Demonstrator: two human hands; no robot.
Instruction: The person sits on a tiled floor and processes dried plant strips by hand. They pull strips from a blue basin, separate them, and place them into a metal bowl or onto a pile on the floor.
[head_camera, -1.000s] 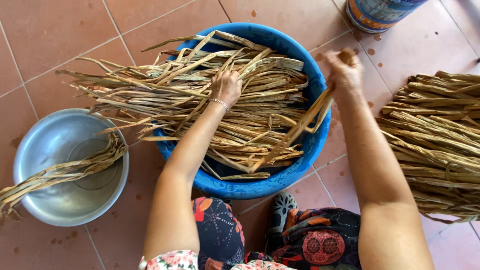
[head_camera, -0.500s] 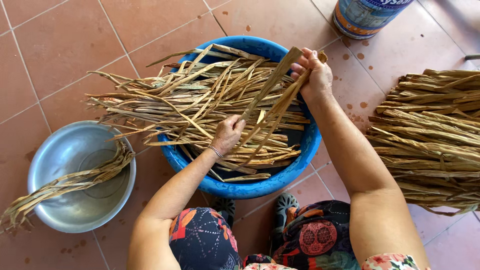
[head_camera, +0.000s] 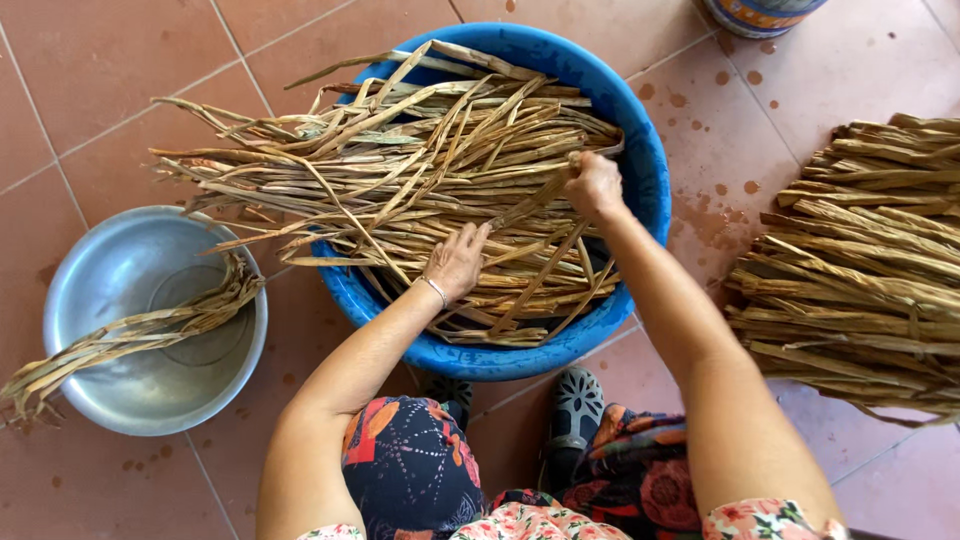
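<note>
Right hand (head_camera: 594, 186) seemingly grips dried leaf strips (head_camera: 400, 170) in the blue basin (head_camera: 640, 150); left hand (head_camera: 458, 260) lies spread on them.

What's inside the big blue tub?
The blue tub is piled with long dried leaf strips. The left hand presses on them; the right hand grips some. The tub's bottom is covered, so anything under the strips cannot be seen.

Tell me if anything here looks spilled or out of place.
Wet spots darken the floor tiles right of the blue basin. The dried leaf strips overhang its left rim, and a small bundle trails out of the metal bowl.
</note>
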